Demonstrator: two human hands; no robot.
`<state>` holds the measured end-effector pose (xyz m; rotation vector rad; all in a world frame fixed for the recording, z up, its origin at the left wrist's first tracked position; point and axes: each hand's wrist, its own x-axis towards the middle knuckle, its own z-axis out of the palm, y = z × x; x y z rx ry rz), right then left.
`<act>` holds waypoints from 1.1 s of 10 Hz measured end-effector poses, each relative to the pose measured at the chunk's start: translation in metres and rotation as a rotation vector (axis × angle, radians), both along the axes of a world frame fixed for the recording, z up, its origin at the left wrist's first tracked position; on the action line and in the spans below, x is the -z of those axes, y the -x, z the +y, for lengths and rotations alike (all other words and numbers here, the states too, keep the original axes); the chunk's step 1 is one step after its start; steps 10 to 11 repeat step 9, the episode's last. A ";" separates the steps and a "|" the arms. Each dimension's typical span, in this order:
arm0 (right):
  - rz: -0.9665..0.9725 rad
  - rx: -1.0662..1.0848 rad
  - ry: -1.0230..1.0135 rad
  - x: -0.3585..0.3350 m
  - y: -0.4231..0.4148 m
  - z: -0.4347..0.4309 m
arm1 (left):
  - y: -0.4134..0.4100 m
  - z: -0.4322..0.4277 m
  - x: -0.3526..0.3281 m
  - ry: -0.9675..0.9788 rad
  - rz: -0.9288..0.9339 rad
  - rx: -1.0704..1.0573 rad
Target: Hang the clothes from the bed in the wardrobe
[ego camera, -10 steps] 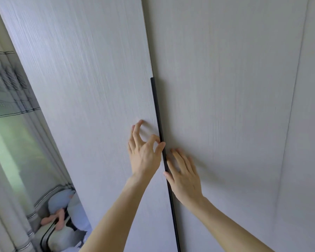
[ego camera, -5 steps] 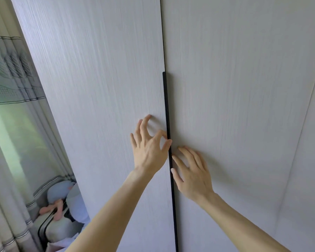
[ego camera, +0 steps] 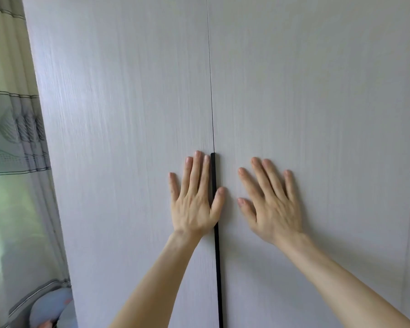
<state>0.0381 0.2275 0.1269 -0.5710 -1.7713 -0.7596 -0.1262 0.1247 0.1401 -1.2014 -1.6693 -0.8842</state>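
Both hands lie flat with fingers straight and spread, holding nothing, on the closed wardrobe (ego camera: 294, 55) that fills the view. At far left hangs a pale curtain (ego camera: 12, 143) with grey stripes. Below it is a bluish soft bundle (ego camera: 50, 306), too blurred to name. Next, the left hand (ego camera: 194, 202) presses the left door (ego camera: 128, 162), its thumb lying across the black handle strip (ego camera: 217, 268) along the seam. Past the strip, the right hand (ego camera: 272, 204) rests on the right door (ego camera: 341, 138), apart from the strip.

Flat on closed wardrobe doors (ego camera: 128, 114), left hand (ego camera: 194, 204) and right hand (ego camera: 273, 207).
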 end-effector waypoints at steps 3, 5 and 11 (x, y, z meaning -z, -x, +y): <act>0.075 0.035 -0.032 0.002 0.008 0.013 | 0.011 0.016 0.003 -0.163 0.135 -0.031; 0.104 0.073 -0.020 0.004 0.009 0.013 | 0.014 0.014 0.003 -0.133 0.159 -0.032; -0.055 -0.300 0.209 -0.044 -0.058 -0.026 | 0.020 0.005 0.013 -0.038 0.146 -0.085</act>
